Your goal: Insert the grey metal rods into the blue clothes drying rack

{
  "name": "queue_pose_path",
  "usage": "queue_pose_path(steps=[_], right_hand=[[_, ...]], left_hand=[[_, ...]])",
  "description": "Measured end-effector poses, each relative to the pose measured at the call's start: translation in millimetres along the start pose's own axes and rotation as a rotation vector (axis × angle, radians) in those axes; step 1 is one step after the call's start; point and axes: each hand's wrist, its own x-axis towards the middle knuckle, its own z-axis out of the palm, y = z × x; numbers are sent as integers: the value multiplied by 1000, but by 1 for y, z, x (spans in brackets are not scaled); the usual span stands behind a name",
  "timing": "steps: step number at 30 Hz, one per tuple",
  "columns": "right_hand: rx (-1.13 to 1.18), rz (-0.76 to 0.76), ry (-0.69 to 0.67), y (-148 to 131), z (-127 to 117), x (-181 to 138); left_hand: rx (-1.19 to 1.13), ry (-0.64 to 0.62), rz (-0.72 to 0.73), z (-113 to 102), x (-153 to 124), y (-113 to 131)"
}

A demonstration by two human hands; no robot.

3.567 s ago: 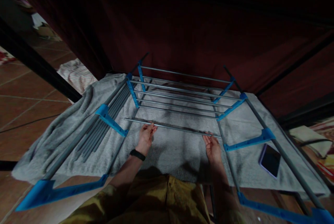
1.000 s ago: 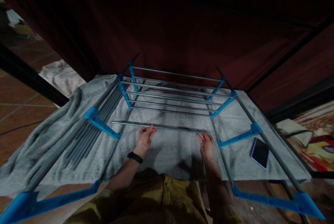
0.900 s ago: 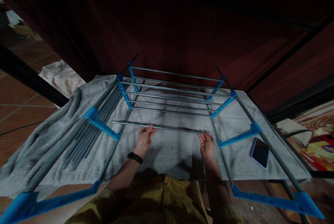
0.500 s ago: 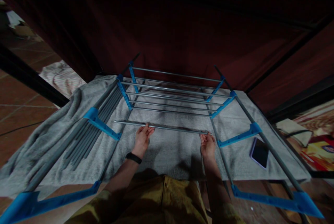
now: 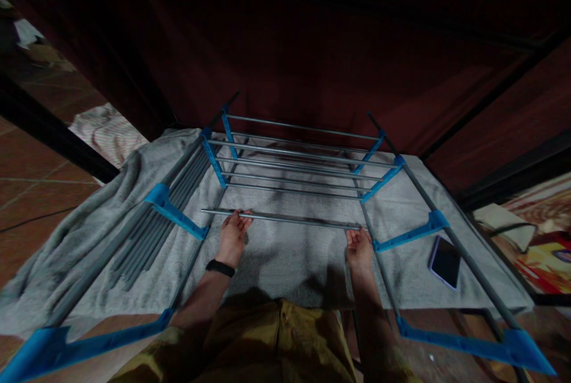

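Observation:
A thin grey metal rod [image 5: 294, 220] lies crosswise between my two hands, inside the frame of a rack with grey tubes and blue plastic brackets [image 5: 181, 214]. My left hand [image 5: 234, 234] pinches it some way in from its left end. Close to the rod's right end, my right hand [image 5: 358, 245] grips it, beside the right blue bracket [image 5: 408, 232]. Farther back, several crossbars [image 5: 294, 182] span the rack between the far brackets. The rod's left end points toward the left bracket and looks free.
Several loose grey tubes [image 5: 154, 234] lie along the left side on a grey blanket [image 5: 285, 276]. A phone [image 5: 445, 261] rests on the blanket at the right. Dark red wooden panels [image 5: 285, 44] stand behind the rack. A red and yellow package [image 5: 546, 261] sits far right.
The rod has shifted slightly to the right. My left hand has slid left along it, and my right hand has moved a little right toward the bracket.

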Motion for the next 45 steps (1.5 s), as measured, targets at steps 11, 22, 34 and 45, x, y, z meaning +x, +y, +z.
queue_pose_path(steps=[11,22,34,45], right_hand=[[-73,2,-84,6,-2,-1],[-141,-3,-142,8,3,-5],[-121,31,-99,5,5,-6],[-91,-29,-117,4,4,-7]], left_hand=[[14,-2,-65,9,-9,-9],[74,-11,-88,2,-5,-18],[70,-41,-112,5,-11,-16],[33,61,-1,-6,-1,4]])
